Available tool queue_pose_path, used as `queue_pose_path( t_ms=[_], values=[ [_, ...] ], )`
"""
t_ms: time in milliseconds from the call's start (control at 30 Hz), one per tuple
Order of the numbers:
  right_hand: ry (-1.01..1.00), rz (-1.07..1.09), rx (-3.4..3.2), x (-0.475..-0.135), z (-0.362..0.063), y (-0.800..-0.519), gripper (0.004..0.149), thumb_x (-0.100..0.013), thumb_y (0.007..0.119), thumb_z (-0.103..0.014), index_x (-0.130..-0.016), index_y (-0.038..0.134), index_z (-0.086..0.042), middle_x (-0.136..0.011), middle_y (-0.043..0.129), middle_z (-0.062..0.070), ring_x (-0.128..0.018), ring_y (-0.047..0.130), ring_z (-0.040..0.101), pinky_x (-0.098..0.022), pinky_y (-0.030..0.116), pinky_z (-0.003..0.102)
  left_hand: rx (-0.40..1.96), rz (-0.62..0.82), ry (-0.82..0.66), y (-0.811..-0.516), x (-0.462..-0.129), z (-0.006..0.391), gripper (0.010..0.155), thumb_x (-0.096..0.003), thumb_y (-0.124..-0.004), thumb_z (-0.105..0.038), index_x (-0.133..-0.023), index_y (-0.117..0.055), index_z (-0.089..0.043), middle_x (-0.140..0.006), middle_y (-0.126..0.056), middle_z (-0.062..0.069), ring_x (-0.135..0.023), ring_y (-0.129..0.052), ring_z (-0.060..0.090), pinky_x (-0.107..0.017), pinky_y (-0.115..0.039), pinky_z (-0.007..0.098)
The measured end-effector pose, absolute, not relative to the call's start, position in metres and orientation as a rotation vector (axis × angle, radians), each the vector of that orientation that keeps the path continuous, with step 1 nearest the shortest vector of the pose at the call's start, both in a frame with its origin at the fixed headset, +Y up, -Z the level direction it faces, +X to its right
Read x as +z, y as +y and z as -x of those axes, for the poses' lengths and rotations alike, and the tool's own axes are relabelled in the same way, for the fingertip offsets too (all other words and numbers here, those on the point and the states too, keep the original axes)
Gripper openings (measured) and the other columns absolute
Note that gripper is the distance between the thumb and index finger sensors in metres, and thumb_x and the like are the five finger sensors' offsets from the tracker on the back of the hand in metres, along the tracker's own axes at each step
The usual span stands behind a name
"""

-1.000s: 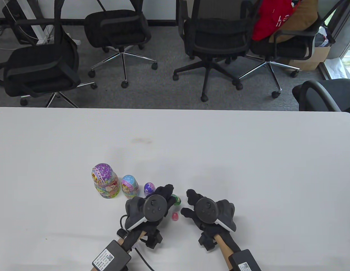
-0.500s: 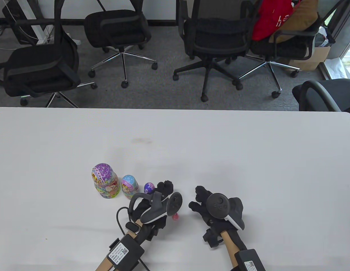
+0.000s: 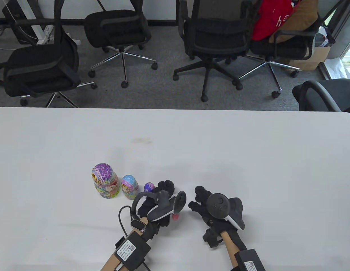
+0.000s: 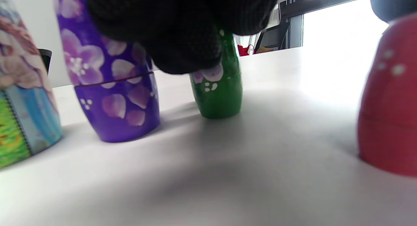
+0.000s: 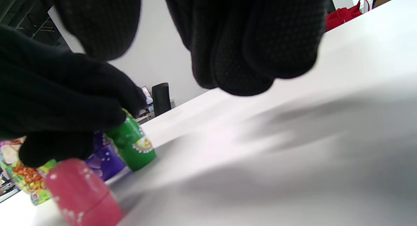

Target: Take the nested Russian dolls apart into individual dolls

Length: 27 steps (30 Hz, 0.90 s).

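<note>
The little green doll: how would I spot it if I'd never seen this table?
Find the row of painted dolls on the white table, running from the tallest doll rightward. The green doll stands upright just past the purple doll, under the left hand. It alone is green; the nearby red doll is pinkish.

White marks show on the red bag on a chair and small print with square codes on the two black boxes on the arms, but none of it can be read.
</note>
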State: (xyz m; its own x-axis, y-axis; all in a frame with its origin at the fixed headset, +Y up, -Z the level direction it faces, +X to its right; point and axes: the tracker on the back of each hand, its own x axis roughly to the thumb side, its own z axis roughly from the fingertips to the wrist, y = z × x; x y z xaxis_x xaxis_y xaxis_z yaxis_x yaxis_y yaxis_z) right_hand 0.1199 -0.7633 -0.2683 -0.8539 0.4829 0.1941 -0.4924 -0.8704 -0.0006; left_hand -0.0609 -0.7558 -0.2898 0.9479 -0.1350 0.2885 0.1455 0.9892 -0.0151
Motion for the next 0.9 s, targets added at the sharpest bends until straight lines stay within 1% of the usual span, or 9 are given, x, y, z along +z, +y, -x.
queue_pose_path(
  t_ms=[133, 267, 467, 533, 667, 833, 900],
  values=[
    [-0.065, -0.257, 2.616, -0.268, -0.120, -0.763, 0.071, -0.044, 0.080, -0.044, -0.100, 0.066, -0.003, -0.083, 0.089, 0.016, -0.060, 0.093, 0.031, -0.043, 0.086, 0.037, -0.135, 0.029, -0.299, -0.755, -0.289, 0.061, 0.057, -0.0564, -0.073, -0.034, -0.109, -0.070, -0.013, -0.102, -0.084, 0.016, -0.057, -0.100, 0.015, -0.034, -0.093, 0.023],
    [-0.067, -0.251, 2.620, -0.268, -0.121, -0.763, 0.070, -0.044, 0.080, -0.044, -0.100, 0.066, -0.003, -0.083, 0.089, 0.016, -0.060, 0.093, 0.031, -0.043, 0.086, 0.037, -0.089, -0.005, -0.318, -0.743, -0.281, 0.065, 0.059, -0.0565, -0.072, -0.036, -0.111, -0.067, -0.013, -0.105, -0.080, 0.018, -0.062, -0.099, 0.018, -0.038, -0.093, 0.026],
    [-0.085, -0.229, 2.622, -0.267, -0.124, -0.762, 0.070, -0.044, 0.080, -0.044, -0.099, 0.066, -0.003, -0.082, 0.089, 0.016, -0.060, 0.093, 0.031, -0.043, 0.086, 0.037, -0.026, -0.046, -0.368, -0.725, -0.264, 0.070, 0.059, -0.0567, -0.072, -0.038, -0.110, -0.068, -0.013, -0.105, -0.081, 0.017, -0.066, -0.099, 0.020, -0.041, -0.092, 0.029],
    [-0.086, -0.227, 2.623, -0.268, -0.125, -0.762, 0.070, -0.044, 0.080, -0.044, -0.099, 0.066, -0.003, -0.082, 0.089, 0.016, -0.060, 0.093, 0.031, -0.043, 0.086, 0.037, -0.009, -0.046, -0.389, -0.722, -0.258, 0.069, 0.059, -0.0564, -0.072, -0.039, -0.110, -0.068, -0.014, -0.102, -0.084, 0.016, -0.066, -0.099, 0.021, -0.042, -0.092, 0.030],
    [-0.105, -0.210, 2.617, -0.268, -0.131, -0.760, 0.070, -0.044, 0.080, -0.044, -0.099, 0.067, -0.003, -0.082, 0.089, 0.016, -0.060, 0.093, 0.031, -0.043, 0.086, 0.037, -0.006, 0.024, -0.430, -0.722, -0.251, 0.064, 0.057, -0.0555, -0.073, -0.041, -0.107, -0.073, -0.015, -0.095, -0.090, 0.012, -0.066, -0.099, 0.021, -0.041, -0.092, 0.030],
    [-0.107, -0.193, 2.615, -0.268, -0.135, -0.761, 0.069, -0.044, 0.080, -0.043, -0.099, 0.067, -0.004, -0.082, 0.089, 0.016, -0.059, 0.093, 0.031, -0.043, 0.086, 0.037, -0.017, 0.162, -0.472, -0.733, -0.245, 0.056, 0.058, -0.0550, -0.073, -0.042, -0.106, -0.074, -0.015, -0.094, -0.090, 0.012, -0.066, -0.099, 0.022, -0.042, -0.091, 0.030],
    [-0.105, -0.197, 2.618, -0.268, -0.134, -0.761, 0.069, -0.044, 0.080, -0.043, -0.099, 0.067, -0.004, -0.082, 0.089, 0.016, -0.059, 0.093, 0.031, -0.043, 0.086, 0.037, -0.041, 0.194, -0.477, -0.739, -0.245, 0.053, 0.059, -0.0548, -0.073, -0.043, -0.107, -0.073, -0.015, -0.095, -0.090, 0.012, -0.066, -0.099, 0.022, -0.042, -0.091, 0.031]
  ],
)
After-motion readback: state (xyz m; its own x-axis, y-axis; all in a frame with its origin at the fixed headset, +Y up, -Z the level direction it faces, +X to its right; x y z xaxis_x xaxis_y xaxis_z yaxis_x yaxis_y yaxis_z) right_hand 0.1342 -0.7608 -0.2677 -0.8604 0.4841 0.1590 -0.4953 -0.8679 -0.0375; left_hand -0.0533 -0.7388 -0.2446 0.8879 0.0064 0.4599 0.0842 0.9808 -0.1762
